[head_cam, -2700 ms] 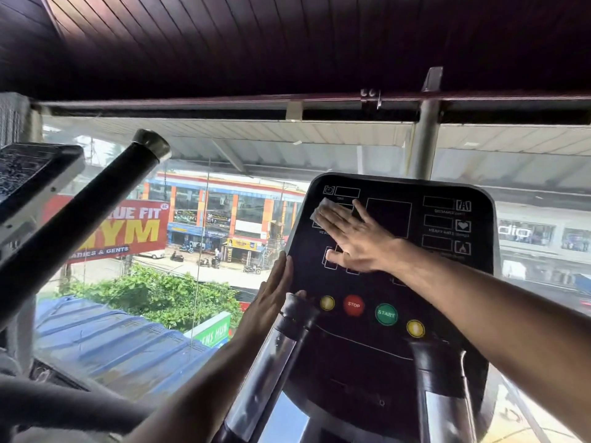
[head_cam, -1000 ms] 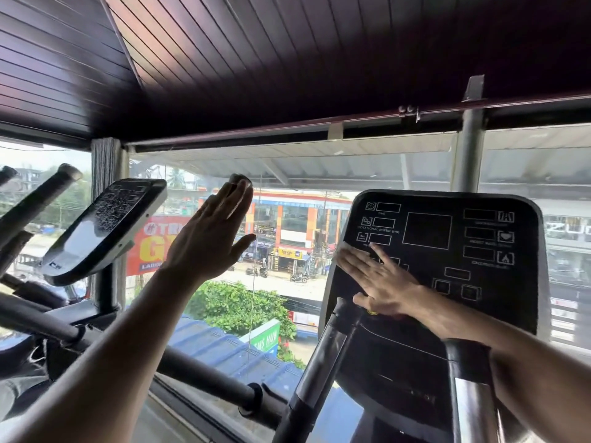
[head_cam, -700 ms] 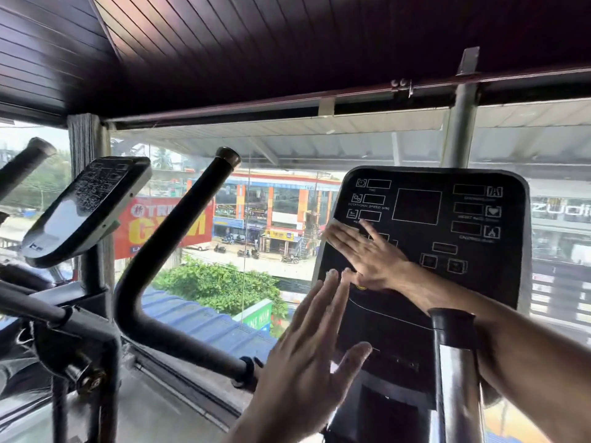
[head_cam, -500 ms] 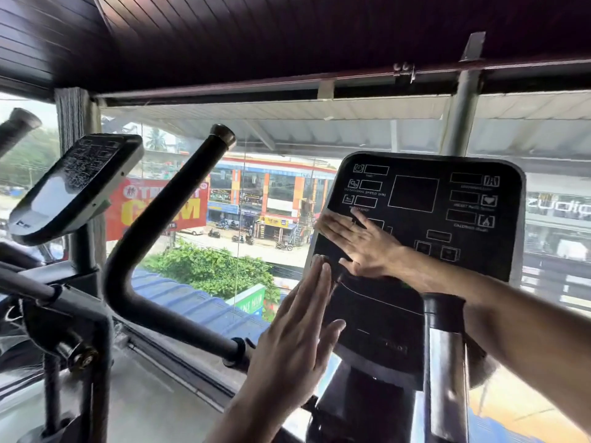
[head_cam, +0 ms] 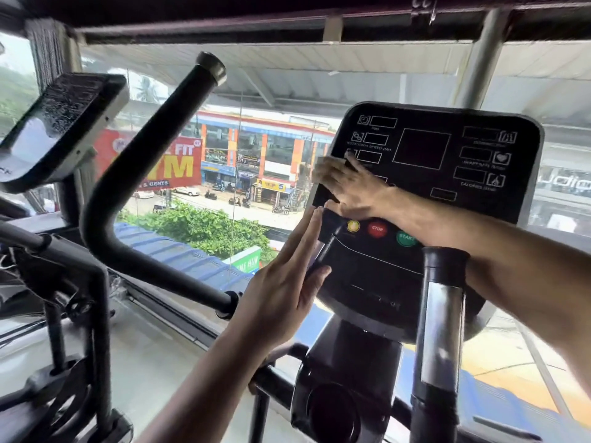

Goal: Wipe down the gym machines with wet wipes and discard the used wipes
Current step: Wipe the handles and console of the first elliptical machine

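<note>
The black console (head_cam: 447, 174) of the gym machine faces me at centre right. My right hand (head_cam: 348, 187) lies blurred on the console's left edge, fingers spread over the panel; the wet wipe is hidden beneath it. My left hand (head_cam: 284, 289) is raised flat with fingers straight and holds nothing. Its fingertips are close to the top of the machine's left handle (head_cam: 323, 251), just below the right hand.
Yellow, red STOP (head_cam: 377, 229) and green START buttons sit under my right wrist. The machine's right handle (head_cam: 443, 314) stands upright in front of my right forearm. A neighbouring machine's curved black handlebar (head_cam: 153, 148) and tilted console (head_cam: 60, 123) fill the left. A glass window is close behind.
My right hand has slid from the console's upper middle down to its left edge. My left hand rose high, then dropped back beside the left handle. The view has tilted downward.
</note>
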`<action>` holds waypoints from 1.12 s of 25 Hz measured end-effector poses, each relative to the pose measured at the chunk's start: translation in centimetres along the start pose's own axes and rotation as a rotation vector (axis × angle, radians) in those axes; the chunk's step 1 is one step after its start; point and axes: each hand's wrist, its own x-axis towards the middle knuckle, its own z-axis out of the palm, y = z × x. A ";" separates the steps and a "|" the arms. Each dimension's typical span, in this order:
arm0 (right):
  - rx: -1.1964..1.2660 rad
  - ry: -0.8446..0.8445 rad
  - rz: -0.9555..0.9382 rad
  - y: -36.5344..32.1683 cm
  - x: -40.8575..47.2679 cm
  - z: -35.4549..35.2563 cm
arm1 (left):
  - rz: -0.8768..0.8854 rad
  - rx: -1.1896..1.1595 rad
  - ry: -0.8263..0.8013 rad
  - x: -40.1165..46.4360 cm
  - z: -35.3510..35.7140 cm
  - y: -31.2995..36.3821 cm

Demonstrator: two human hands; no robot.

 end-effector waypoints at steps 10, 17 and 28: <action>-0.024 0.019 -0.025 2.6 3.5 -1.4 | -0.090 0.020 0.033 -0.3 0.1 0.0; 0.087 0.063 -0.081 3.1 3.3 -1.5 | -0.097 0.014 0.026 -0.5 0.1 -0.1; 0.019 0.050 -0.215 -1.6 -0.1 -0.5 | -0.084 0.022 0.016 -0.4 0.2 -0.4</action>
